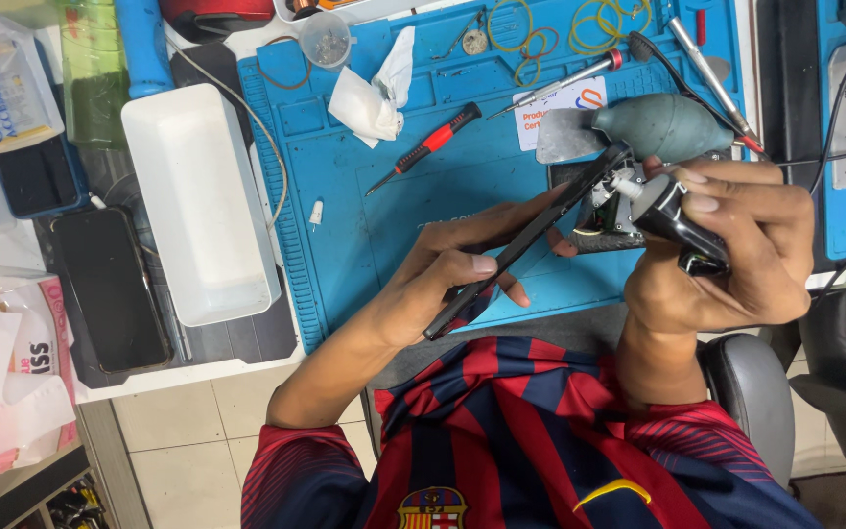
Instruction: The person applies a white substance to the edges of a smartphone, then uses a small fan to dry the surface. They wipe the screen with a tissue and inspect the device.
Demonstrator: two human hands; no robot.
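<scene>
My left hand grips a long thin black tool like a pen. The tool's tip reaches up and right into the opened part of a small black device. My right hand is wrapped around that device and holds it above the blue work mat. The device's exposed innards, with small wires and a white part, face the tool tip. Both hands hover close together over the mat's near right area.
On the mat lie a red-handled screwdriver, crumpled tissue, a grey air blower, a silver screwdriver and yellow rubber bands. A white tray and a black phone sit to the left.
</scene>
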